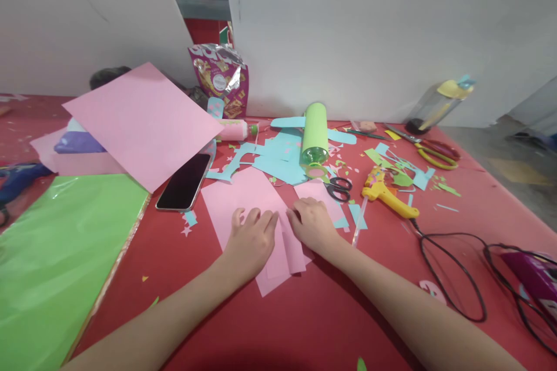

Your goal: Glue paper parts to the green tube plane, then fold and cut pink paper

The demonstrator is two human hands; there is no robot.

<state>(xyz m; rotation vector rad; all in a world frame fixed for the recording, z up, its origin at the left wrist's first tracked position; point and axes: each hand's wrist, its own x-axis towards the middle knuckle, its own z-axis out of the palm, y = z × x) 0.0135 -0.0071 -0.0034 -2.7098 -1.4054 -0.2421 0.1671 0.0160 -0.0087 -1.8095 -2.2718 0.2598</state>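
Observation:
A pink sheet of paper (248, 197) lies on the red table (304, 313) in front of me, with narrower pink strips overlapping its right side. My left hand (250, 240) rests flat on the sheet, fingers stretched forward and slightly apart. My right hand (311, 223) sits just to its right, fingers curled down and pressing on the edge of a pink strip. The fingertips of the two hands nearly meet over a fold line. Another pink piece (315, 192) lies beyond my right hand.
A phone (184, 181) lies left of the sheet, a large pink sheet (143, 122) and green paper (56, 261) further left. Black scissors (340, 187), a green-wrapped bottle (314, 133), blue cutouts (278, 156), a yellow glue gun (385, 191) and black cables (461, 278) are nearby.

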